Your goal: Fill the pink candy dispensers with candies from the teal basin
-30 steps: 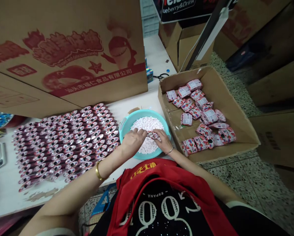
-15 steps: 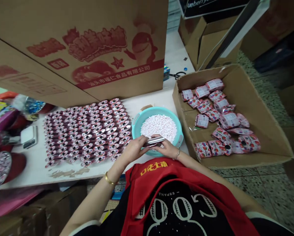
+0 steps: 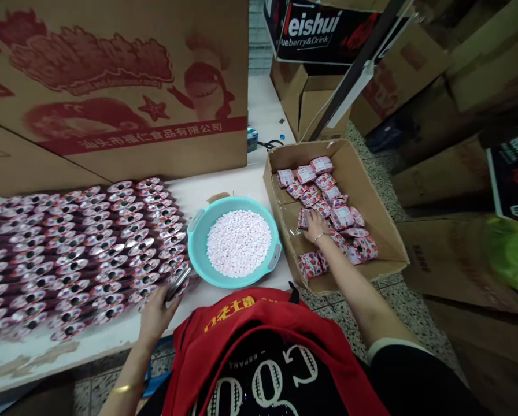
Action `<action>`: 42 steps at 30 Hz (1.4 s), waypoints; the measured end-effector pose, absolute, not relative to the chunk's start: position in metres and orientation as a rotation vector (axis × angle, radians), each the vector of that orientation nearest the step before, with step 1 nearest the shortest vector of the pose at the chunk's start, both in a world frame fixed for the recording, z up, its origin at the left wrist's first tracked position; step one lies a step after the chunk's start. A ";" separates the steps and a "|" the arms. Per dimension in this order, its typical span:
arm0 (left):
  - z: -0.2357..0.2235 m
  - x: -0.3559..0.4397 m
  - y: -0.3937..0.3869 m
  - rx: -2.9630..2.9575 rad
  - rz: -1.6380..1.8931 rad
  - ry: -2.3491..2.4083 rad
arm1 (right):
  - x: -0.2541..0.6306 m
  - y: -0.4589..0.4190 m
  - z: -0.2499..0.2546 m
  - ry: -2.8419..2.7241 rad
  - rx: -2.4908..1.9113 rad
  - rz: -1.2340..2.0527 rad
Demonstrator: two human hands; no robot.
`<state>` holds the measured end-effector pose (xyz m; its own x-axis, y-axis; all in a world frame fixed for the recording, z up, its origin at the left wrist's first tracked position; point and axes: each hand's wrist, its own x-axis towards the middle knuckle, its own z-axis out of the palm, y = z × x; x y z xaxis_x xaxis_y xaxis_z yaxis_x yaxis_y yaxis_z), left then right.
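The right hand (image 3: 315,226) has moved into the cardboard box (image 3: 363,196).

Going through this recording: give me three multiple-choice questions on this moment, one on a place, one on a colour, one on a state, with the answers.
1. Where is the right hand?
A) Over the rows of foil tubes
B) In the cardboard box
C) In the round basin

2. What colour is the round basin?
A) Teal
B) Red
C) Yellow

3. What is the left hand doing?
A) Lying empty on the table
B) Holding a silver tube
C) Scooping the pale candies

1: B, the hand rests on pink sachets inside the box.
2: A, its teal rim rings the candies.
3: B, the tube sits tilted in the fingers, beside the rows.
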<state>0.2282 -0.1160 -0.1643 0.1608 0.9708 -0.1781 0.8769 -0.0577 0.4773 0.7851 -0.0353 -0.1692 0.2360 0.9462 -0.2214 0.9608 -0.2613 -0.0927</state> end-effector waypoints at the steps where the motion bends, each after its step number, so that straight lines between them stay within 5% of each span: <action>1: -0.166 0.232 -0.116 1.957 0.277 1.779 | 0.782 -0.035 -0.177 1.877 2.382 -0.329; 7: -0.140 0.257 -0.096 1.991 0.446 1.867 | 0.769 -0.029 -0.186 1.944 2.569 -0.357; 14: -0.160 0.377 0.014 2.338 0.021 1.308 | 0.737 -0.039 -0.138 1.771 3.701 -0.828; 20: -0.196 0.429 0.029 2.518 -0.160 0.870 | 0.678 -0.070 -0.089 1.562 3.594 -1.900; 26: -0.201 0.406 -0.010 2.324 -0.147 0.593 | 0.646 -0.077 -0.088 1.449 3.364 -2.373; 31: -0.183 0.385 -0.015 2.004 0.046 0.659 | 0.633 -0.072 -0.105 1.744 3.154 -2.291; 37: -0.118 0.354 0.009 2.065 0.211 0.700 | 0.624 -0.067 -0.121 2.353 2.928 -1.619; 42: -0.065 0.361 0.022 2.316 0.074 0.775 | 0.613 -0.066 -0.135 2.634 2.629 -1.425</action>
